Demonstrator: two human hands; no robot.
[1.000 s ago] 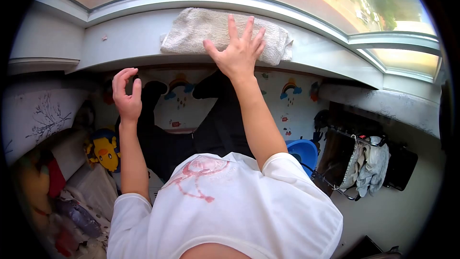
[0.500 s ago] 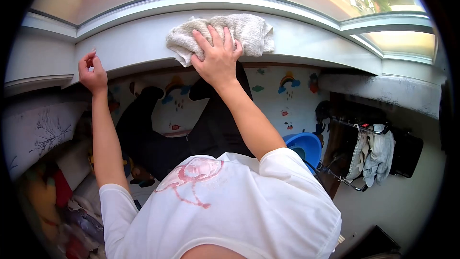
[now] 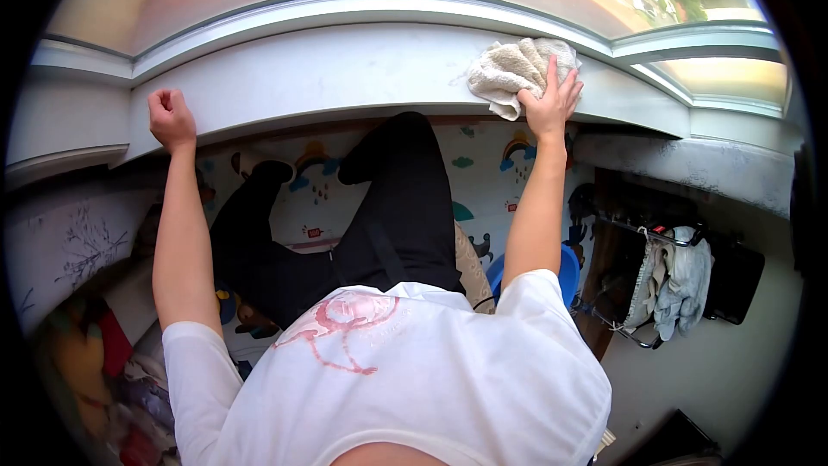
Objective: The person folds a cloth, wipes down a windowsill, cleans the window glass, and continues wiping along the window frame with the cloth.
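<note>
A bunched, light beige cloth (image 3: 504, 78) lies on the right part of the white windowsill (image 3: 302, 73). Over its right end is my right hand (image 3: 550, 102), pressed down, with the thumb on the near edge and the fingers stretched across the fabric. Part of the cloth is hidden under the hand. My left hand (image 3: 172, 119) is closed in a fist at the sill's left front edge, and nothing shows in it.
Window glass and its frame (image 3: 371, 10) run behind the sill. Below the sill is a wall with rainbow pictures (image 3: 517, 148). A blue basin (image 3: 568, 276) is at the lower right, beside a rack with hanging grey cloths (image 3: 681, 285). Soft toys and bags lie at the lower left.
My right hand and the cloth have moved right along the sill, and the cloth has bunched up. My left hand has moved left to the sill edge and closed into a fist.
</note>
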